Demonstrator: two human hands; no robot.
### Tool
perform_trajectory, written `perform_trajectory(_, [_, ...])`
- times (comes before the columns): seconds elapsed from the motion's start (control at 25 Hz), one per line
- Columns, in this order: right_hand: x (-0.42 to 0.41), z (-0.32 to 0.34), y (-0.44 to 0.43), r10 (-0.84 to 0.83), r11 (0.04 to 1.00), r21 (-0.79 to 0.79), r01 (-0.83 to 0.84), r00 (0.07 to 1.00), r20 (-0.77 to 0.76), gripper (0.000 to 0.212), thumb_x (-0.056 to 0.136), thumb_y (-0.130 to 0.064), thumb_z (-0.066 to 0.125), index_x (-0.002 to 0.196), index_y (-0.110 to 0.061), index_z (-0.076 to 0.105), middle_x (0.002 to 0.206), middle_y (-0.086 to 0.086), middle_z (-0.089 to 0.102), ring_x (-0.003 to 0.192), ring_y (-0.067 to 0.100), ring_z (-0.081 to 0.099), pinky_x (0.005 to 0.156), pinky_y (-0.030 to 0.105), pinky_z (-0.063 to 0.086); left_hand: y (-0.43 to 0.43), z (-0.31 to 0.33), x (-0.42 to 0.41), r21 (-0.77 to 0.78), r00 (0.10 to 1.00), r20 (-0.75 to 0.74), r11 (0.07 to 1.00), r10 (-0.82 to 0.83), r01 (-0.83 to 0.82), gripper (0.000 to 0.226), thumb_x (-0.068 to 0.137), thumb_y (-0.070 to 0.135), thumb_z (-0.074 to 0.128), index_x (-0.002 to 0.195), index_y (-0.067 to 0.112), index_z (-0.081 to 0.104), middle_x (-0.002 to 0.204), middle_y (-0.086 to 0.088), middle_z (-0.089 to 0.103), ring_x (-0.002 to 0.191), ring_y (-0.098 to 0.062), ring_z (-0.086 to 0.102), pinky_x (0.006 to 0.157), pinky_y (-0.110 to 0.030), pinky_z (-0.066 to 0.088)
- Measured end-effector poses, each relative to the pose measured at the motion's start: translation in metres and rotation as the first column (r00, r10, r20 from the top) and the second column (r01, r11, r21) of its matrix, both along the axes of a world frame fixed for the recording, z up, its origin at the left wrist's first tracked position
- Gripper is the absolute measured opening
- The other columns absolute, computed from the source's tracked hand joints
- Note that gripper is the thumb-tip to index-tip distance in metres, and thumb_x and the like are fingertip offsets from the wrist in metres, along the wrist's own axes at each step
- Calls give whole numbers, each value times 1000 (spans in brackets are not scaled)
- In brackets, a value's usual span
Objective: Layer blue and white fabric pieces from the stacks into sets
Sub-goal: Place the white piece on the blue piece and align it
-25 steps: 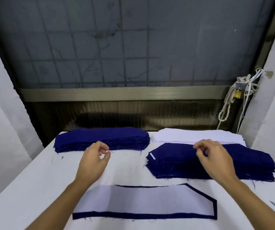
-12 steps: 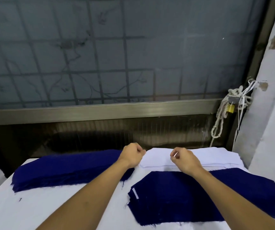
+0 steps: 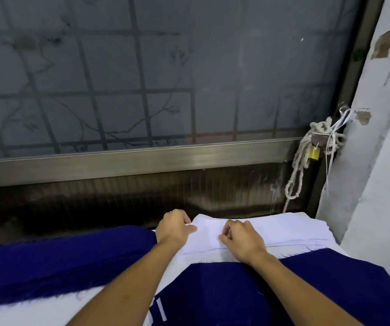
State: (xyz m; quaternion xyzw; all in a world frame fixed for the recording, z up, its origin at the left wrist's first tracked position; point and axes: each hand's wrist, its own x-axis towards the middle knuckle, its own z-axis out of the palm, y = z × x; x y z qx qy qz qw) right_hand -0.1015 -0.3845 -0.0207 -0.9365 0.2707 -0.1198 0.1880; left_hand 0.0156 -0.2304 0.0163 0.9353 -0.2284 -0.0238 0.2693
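At the far left, a stack of blue fabric pieces [image 3: 60,264] lies flat on the white surface [image 3: 36,311], its frayed near edge facing the person. Its right end reaches to just under the left wrist.

The left hand [image 3: 174,228] has its fingers curled over the left corner of the top white piece [image 3: 208,234], thumb pressed on the upper face, gripping that corner. The piece lies on the white stack [image 3: 295,229], which sits at the back edge of the surface, near the dark sill.

Just to the right, the right hand [image 3: 241,238] rests on the same top piece with fingers bent inward — thumb and forefinger appear to pinch the cloth. The two hands are close together but not touching.

In front of the white stack lies a second blue stack [image 3: 330,290], both forearms passing above it; a small white strip [image 3: 161,310] lies on its near left part.

At the far right, a rope [image 3: 300,165] and a brass padlock [image 3: 314,152] hang from the window frame beside the wall.
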Motion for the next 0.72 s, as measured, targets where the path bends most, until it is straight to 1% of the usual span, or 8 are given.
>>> perform_trajectory(0.16, [1,-2,-1,-11,1000,-25,11,1000,-5,15,97,-42,58,103,-29,64,103,-10,65,106,12,51,84,33,55,-3,-4,-2,105,986,150,993,-74,59,23,97,37,67,85,18,64,87,3,68,78,-11,62,57,-21,40])
perform_trajectory(0.32, [1,-1,1,-34,991,-128,33,999,-7,30,98,-44,58,124,-28,59,126,-6,59,118,14,51,96,30,51,1,0,-6,339,872,429,937,-237,88,33,109,35,44,109,18,72,103,1,70,95,-16,63,78,-31,53])
perform_trajectory(0.4, [3,5,2,-28,979,-201,47,995,93,49,98,-46,58,142,-30,46,142,-6,46,129,15,44,107,31,42,2,6,-9,260,837,478,953,-266,155,28,108,33,47,114,23,72,108,5,69,99,-13,61,81,-29,54])
perform_trajectory(0.48, [5,18,4,59,987,-157,-25,975,214,53,99,-45,58,148,-34,41,150,-10,41,140,13,36,115,34,29,6,17,-15,90,865,423,962,-272,258,19,105,33,54,108,27,71,103,10,67,93,-9,61,72,-23,51])
perform_trajectory(0.56, [6,34,5,119,992,-58,-108,960,253,42,98,-45,60,139,-35,55,145,-12,51,140,12,38,117,36,25,14,31,-21,-27,889,356,948,-287,317,14,104,34,53,96,28,63,89,12,63,80,-10,60,59,-20,40])
perform_trajectory(0.6, [5,42,7,130,991,-1,-135,957,257,32,97,-44,62,128,-34,64,136,-10,60,134,14,46,116,38,30,20,38,-23,-65,895,340,943,-287,327,15,105,33,51,92,29,57,83,12,61,74,-11,59,55,-21,37])
perform_trajectory(0.68, [-3,57,11,145,970,144,-193,945,292,11,95,-40,67,98,-32,73,103,-9,73,107,14,62,103,44,47,37,53,-27,-142,912,324,941,-251,309,19,107,32,45,89,28,51,75,9,60,66,-12,58,52,-26,39])
perform_trajectory(0.72, [-9,64,12,149,957,194,-214,942,301,10,94,-38,69,88,-31,73,89,-8,72,95,12,65,95,44,52,47,60,-28,-187,923,313,938,-223,290,21,107,31,43,88,27,50,72,7,60,63,-12,58,52,-29,41])
